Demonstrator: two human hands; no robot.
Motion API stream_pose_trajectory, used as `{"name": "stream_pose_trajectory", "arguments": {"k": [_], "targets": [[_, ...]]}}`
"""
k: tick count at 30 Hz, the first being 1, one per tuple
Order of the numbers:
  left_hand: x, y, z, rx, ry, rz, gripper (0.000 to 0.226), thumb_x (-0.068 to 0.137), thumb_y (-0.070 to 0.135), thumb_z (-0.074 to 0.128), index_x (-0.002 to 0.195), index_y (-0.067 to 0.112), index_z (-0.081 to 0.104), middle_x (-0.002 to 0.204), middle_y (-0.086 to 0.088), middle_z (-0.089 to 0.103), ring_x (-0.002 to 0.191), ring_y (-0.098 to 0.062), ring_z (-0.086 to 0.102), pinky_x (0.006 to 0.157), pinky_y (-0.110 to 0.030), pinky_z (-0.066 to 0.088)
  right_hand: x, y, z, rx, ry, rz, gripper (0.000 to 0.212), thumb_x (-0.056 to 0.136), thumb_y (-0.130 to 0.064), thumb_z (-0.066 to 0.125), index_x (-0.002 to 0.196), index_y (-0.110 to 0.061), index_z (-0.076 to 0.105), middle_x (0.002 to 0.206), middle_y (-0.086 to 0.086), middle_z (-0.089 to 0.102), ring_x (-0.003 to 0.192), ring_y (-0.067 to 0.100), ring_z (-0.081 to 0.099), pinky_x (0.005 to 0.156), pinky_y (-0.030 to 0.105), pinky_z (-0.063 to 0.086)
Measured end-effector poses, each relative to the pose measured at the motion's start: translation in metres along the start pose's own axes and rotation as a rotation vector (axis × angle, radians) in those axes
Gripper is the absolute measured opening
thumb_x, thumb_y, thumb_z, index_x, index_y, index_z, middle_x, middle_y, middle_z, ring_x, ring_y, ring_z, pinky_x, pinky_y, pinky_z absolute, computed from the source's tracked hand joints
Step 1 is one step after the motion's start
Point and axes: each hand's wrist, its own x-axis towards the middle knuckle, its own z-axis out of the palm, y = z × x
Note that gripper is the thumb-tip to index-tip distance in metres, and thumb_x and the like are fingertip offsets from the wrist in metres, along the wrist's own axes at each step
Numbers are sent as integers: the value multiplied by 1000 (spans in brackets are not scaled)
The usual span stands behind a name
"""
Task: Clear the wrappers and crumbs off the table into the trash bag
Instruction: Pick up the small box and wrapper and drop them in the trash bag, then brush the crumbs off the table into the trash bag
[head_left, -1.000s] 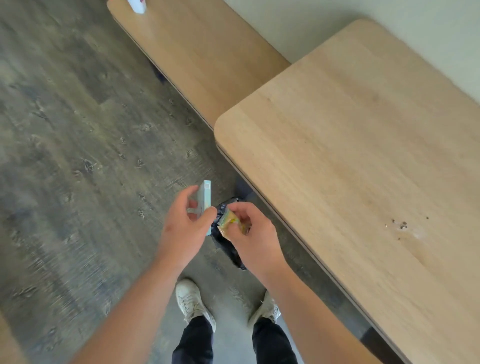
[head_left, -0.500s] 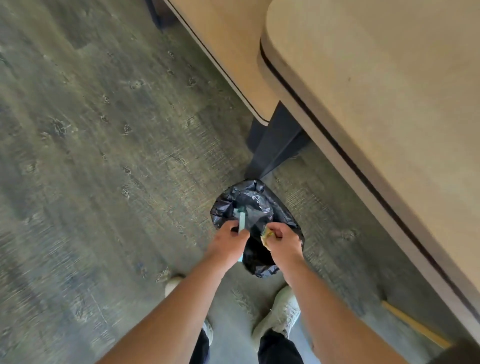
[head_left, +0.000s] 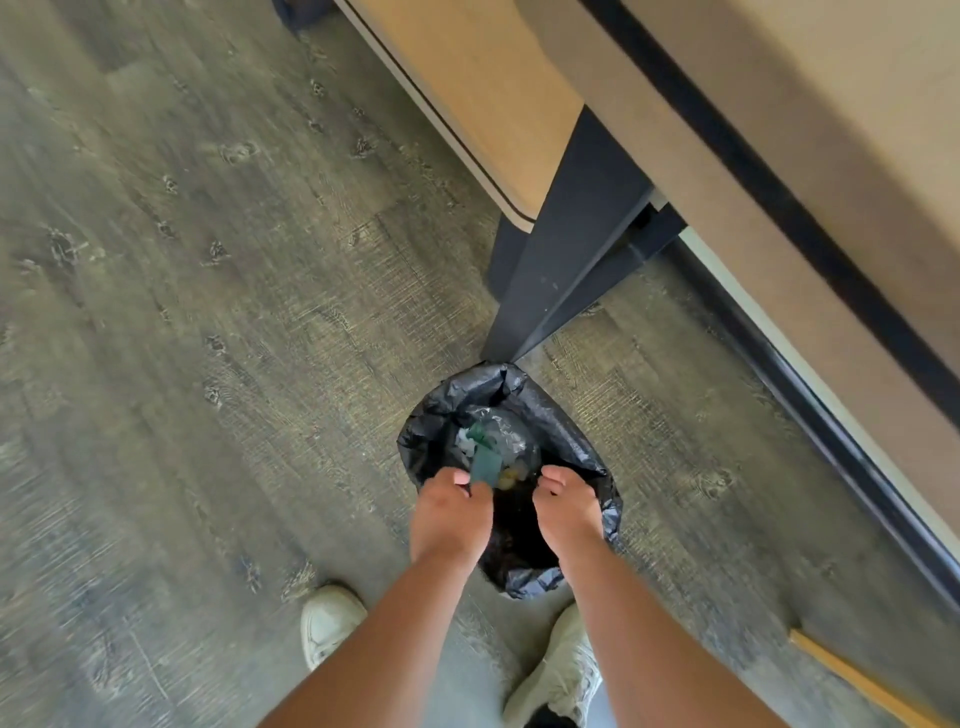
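Head view showed, nearest the camera, two pale shoes (head_left: 332, 623) on the grey wood-look floor (head_left: 182, 312) and two bare forearms reaching down and forward. The left hand (head_left: 451, 514) hung over the near rim of the black trash bag (head_left: 566, 431), fingers curled and pinching the lower end of a teal wrapper (head_left: 484, 462) that stood in the bag's mouth. The right hand (head_left: 566, 506) hovered beside it over the same opening, fingers bent loosely inward; nothing was visibly held in it, though its palm faced away, so I could not tell for certain. Between the hands, down in the bag, lay a yellowish scrap (head_left: 511, 475) and some pale crumpled litter (head_left: 465, 441).

By my judgement the wrapper would be very light and limp, thin film that slides and clings to skin, so a fingertip pinch at one edge was enough, and letting go cleanly might need a small shake. The bag looked soft and slack with a rolled rim; it would likely collapse or shift if pushed, so the rim was the place to steady it.

Just beyond the bag stood a dark table leg (head_left: 566, 249). Farthest off, the light wooden table (head_left: 831, 104) crossed the upper right; its top, and any crumbs left there, were out of sight.
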Motion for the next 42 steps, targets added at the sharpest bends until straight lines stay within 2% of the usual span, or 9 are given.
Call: {"name": "stream_pose_trajectory", "arguments": {"k": [3,7,10,16,22,25,31,35,42], "targets": [[3,-9,-11,35,175,-57,42,93,32,61,127,11,51,130,-14,55,106,-31,60,83,-41,50,-9,1,-8,27,-23,-11,45,100,-12,46,143,-22,53,142,-6,63,77,10,65,68,27,51],[18,-6,-14,-60,120,-248,65,95,19,60,149,8,27,136,-21,50,110,-40,62,81,-43,51,-18,2,-13,71,-20,-27,45,98,-12,43,139,-26,55,136,-12,65,35,4,40,47,25,40],[39,-9,-6,-89,69,-342,47,96,9,50,141,9,38,113,-19,63,87,-37,69,77,-44,62,-22,-7,-9,108,-24,-81,41,97,-15,47,133,-30,59,125,-17,68,46,-2,43,55,23,41],[52,-29,-1,-360,-49,-408,31,100,2,45,127,7,59,115,-20,70,83,-30,72,48,-34,61,-31,-29,-4,88,-57,-177,36,100,-18,49,131,-31,60,122,-19,69,96,6,64,81,21,44],[19,-33,-43,-363,-51,-329,20,101,3,48,117,4,61,91,-16,68,74,-30,71,63,-41,63,-60,-42,-3,86,-78,-250,36,100,-18,50,132,-32,61,127,-17,69,107,1,63,82,12,42],[-16,-34,-87,-303,-54,-280,14,102,4,49,112,6,60,91,-15,67,76,-30,71,55,-37,63,-96,-59,-7,70,-98,-304,37,100,-17,50,133,-30,60,127,-15,69,110,2,65,89,17,45],[-126,-16,-189,-179,-44,-206,15,97,4,54,110,6,61,103,-25,69,86,-41,75,57,-44,66,-229,-103,-44,35,-102,-467,21,99,-21,55,111,-35,65,99,-17,70,87,-9,63,76,12,47],[-206,10,-248,-114,-56,-172,9,94,5,56,103,5,59,101,-26,71,81,-45,77,63,-55,65,-327,-119,-92,-6,-81,-595,15,95,-26,59,80,-26,62,80,-2,66,70,5,57,67,18,46],[-318,64,-252,-13,-113,-67,7,95,11,54,101,14,57,99,-23,73,76,-39,78,61,-48,66,-408,-116,-205,147,-23,-683,21,96,-15,54,75,-12,53,61,-7,44,54,6,38,56,20,35]]}}
